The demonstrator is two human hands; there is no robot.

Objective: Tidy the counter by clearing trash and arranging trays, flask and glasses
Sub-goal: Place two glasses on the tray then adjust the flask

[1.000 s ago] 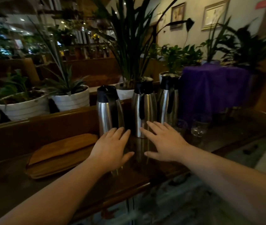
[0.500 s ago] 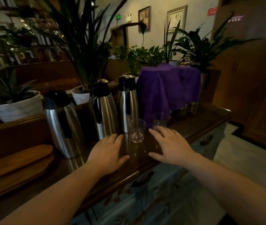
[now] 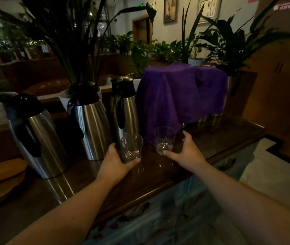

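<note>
Three steel flasks with black tops stand in a row on the dark wooden counter (image 3: 158, 175): left flask (image 3: 39, 138), middle flask (image 3: 93, 126), right flask (image 3: 124, 110). My left hand (image 3: 116, 163) grips a clear glass (image 3: 131, 149) just in front of the right flask. My right hand (image 3: 185, 151) holds a second clear glass (image 3: 164, 139) near the purple cloth. Both glasses are upright. Stacked wooden trays (image 3: 0, 181) lie at the far left of the counter.
A purple cloth (image 3: 181, 96) drapes over several metal items at the counter's back right. Potted plants (image 3: 80, 41) line the ledge behind the flasks. The counter's front edge runs diagonally below my wrists; tiled floor lies to the right.
Both hands were flat on the counter; each has now closed around a glass. The view has shifted right, pushing the trays to the left edge.
</note>
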